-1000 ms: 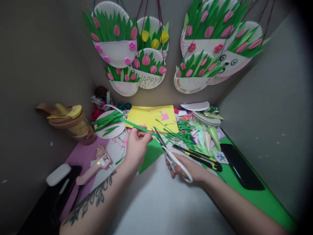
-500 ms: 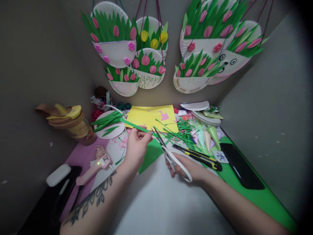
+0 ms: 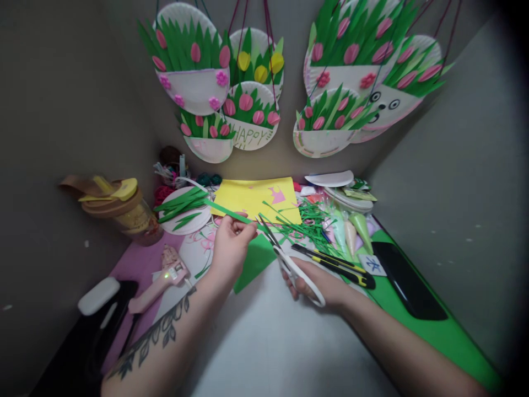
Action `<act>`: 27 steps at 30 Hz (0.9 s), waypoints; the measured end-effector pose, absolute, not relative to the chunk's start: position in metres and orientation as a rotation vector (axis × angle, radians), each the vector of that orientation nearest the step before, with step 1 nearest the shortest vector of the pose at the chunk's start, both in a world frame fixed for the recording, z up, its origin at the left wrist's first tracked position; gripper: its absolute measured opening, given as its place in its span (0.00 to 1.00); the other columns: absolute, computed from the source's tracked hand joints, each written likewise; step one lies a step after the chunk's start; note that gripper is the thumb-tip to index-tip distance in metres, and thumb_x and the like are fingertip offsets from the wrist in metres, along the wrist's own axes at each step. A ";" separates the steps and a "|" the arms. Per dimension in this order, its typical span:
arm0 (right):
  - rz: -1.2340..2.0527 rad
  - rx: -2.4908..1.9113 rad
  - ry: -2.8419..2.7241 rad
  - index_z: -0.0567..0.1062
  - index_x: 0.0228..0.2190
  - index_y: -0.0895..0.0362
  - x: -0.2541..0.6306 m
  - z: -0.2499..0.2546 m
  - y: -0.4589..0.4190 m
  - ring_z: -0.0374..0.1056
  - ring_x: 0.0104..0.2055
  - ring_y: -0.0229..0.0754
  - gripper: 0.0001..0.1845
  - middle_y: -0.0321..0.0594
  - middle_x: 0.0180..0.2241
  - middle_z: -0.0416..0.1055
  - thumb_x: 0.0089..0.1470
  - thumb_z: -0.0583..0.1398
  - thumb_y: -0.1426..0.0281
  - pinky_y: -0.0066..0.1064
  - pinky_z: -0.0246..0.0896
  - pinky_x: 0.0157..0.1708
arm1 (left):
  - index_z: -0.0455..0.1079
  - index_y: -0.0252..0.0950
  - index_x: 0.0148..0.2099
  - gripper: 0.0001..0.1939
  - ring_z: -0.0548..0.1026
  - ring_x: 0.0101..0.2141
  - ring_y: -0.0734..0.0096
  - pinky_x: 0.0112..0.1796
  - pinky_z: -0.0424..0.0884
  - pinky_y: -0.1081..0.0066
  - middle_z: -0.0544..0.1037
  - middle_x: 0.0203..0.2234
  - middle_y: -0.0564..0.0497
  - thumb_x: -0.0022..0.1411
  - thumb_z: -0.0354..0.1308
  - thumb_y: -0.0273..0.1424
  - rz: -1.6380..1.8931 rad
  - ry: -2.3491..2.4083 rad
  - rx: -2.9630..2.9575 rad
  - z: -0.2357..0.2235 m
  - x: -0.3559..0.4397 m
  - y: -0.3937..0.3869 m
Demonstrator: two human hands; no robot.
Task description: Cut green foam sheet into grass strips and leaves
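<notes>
My left hand (image 3: 232, 242) pinches a narrow strip of green paper (image 3: 226, 210) between thumb and fingers; the strip slants from upper left down to the scissors. White-handled scissors (image 3: 285, 256) are in my right hand (image 3: 316, 278), their blades slightly apart at the strip's right end. A larger green paper sheet (image 3: 255, 263) lies on the white work surface (image 3: 273, 331) below and between my hands. Left of my left hand, a paper plate (image 3: 167, 225) bears cut green leaf shapes (image 3: 182, 203). Thin green scraps (image 3: 312, 223) are heaped beyond the scissors.
A yellow sheet (image 3: 258, 193) lies at the back. Two utility knives (image 3: 339, 267) and a black phone (image 3: 407, 281) are on the right. A pink glue gun (image 3: 165, 278) and a lidded cup (image 3: 132, 215) stand left. Decorated paper plates (image 3: 198, 91) hang above on strings.
The scissor blades look slightly closer together than before. Both hands and the green strip are in nearly the same place.
</notes>
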State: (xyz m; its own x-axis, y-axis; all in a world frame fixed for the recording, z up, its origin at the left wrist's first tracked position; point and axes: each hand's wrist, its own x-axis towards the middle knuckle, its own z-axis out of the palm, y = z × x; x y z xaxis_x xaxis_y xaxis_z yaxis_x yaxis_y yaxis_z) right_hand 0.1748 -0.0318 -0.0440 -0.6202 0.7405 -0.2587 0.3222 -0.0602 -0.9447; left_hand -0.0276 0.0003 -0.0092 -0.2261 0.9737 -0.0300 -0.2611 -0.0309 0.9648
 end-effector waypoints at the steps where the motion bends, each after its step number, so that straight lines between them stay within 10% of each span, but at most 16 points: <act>1: 1.721 -1.115 -1.887 0.63 0.33 0.57 0.176 -0.046 -0.032 0.62 0.26 0.37 0.17 0.36 0.26 0.64 0.47 0.60 0.58 0.28 0.59 0.25 | 0.63 0.35 0.39 0.16 0.69 0.24 0.78 0.33 0.69 0.72 0.67 0.18 0.61 0.49 0.64 0.31 1.485 1.168 0.901 -0.009 -0.028 0.001; 27: 1.628 -1.028 -2.009 0.64 0.35 0.56 0.185 -0.054 -0.030 0.58 0.25 0.34 0.16 0.35 0.27 0.62 0.54 0.56 0.56 0.25 0.56 0.22 | 0.57 0.37 0.32 0.18 0.67 0.20 0.80 0.30 0.68 0.73 0.67 0.17 0.62 0.46 0.65 0.34 1.442 1.148 0.921 -0.002 -0.036 0.005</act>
State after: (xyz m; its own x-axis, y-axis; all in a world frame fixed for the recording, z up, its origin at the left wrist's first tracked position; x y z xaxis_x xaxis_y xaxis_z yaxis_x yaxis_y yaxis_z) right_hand 0.1848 -0.0303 -0.0544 -0.6717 0.7222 -0.1648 0.3109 0.0729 -0.9476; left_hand -0.0355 0.0053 -0.0022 -0.1767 0.9838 -0.0312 -0.2513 -0.0145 0.9678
